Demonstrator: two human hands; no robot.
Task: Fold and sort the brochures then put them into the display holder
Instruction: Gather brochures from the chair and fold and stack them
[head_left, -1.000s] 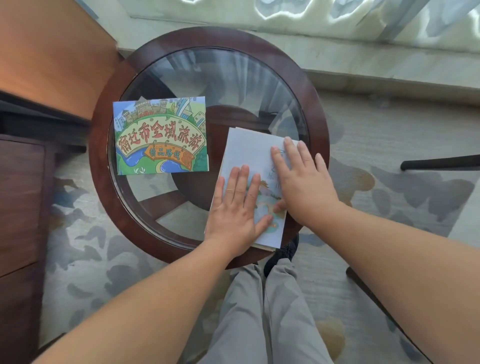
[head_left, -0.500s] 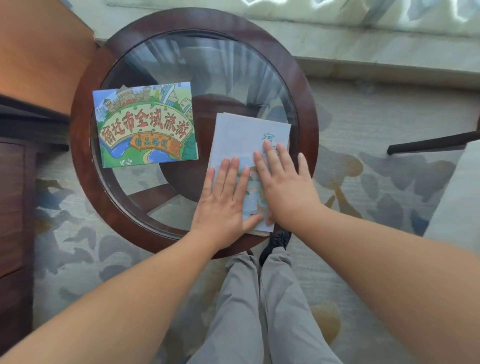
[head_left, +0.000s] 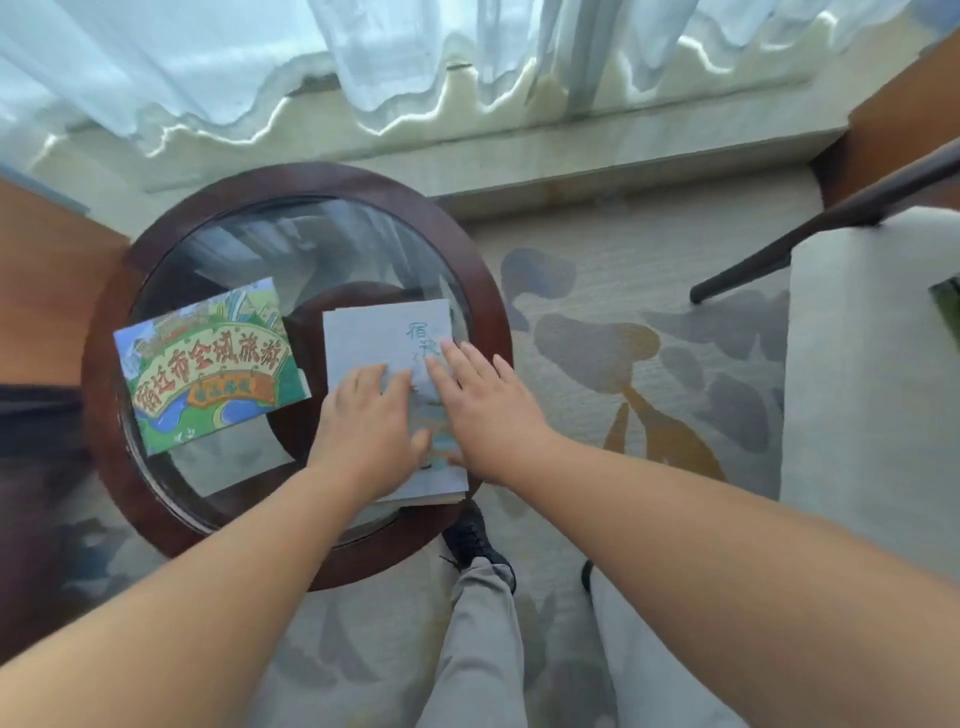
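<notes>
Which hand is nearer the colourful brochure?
Left. The left hand presses the pale brochure just right of the colourful brochure; the right hand lies farther right.

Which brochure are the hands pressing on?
The pale blue brochure: the left hand and right hand press it; the colourful brochure lies untouched.

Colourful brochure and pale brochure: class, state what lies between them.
In the head view, only a bare strip of glass tabletop separates the colourful brochure from the pale brochure.
</notes>
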